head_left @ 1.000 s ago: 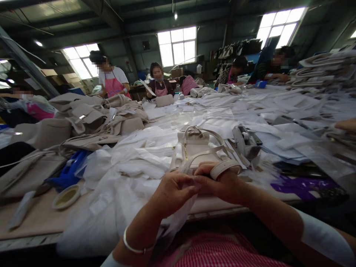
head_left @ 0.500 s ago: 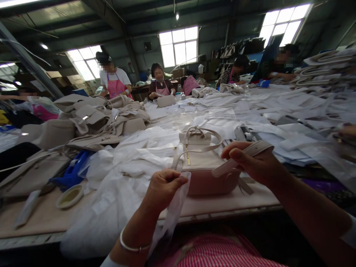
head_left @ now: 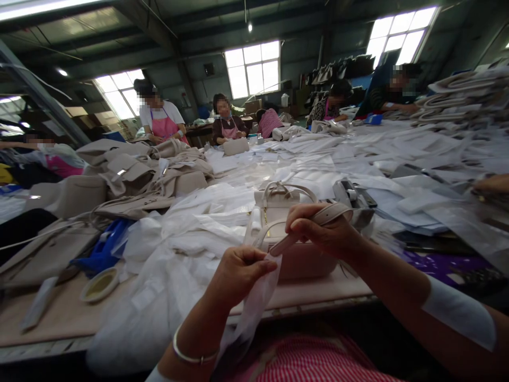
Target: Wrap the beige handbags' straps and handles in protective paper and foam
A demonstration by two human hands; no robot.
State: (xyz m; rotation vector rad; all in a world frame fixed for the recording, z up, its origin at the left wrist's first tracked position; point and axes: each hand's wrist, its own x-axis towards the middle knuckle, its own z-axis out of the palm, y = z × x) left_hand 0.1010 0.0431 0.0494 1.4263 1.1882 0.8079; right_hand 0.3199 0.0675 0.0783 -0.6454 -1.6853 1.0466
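My left hand (head_left: 242,273) pinches the top of a thin, translucent plastic sleeve (head_left: 260,297) that hangs down over the table edge. My right hand (head_left: 324,231) is closed around a beige bag strap (head_left: 333,212). The strap's rounded end points at the mouth of the sleeve, close by my left fingertips. Behind both hands a beige handbag (head_left: 306,262) stands on the table, partly hidden by my right hand. Its thin handle (head_left: 278,185) loops up over the top.
Crumpled white wrapping (head_left: 159,281) lies left of the bag. Farther left are a blue tape dispenser (head_left: 103,249), a round dish (head_left: 99,284) and a pile of beige bags (head_left: 159,170). A grey metal device (head_left: 352,193) sits right of the handbag. Several co-workers sit or stand across the table.
My right hand has moved left with the strap, bringing its end from in front of the handbag to the sleeve's mouth. My left hand has shifted slightly right, still pinching the sleeve.
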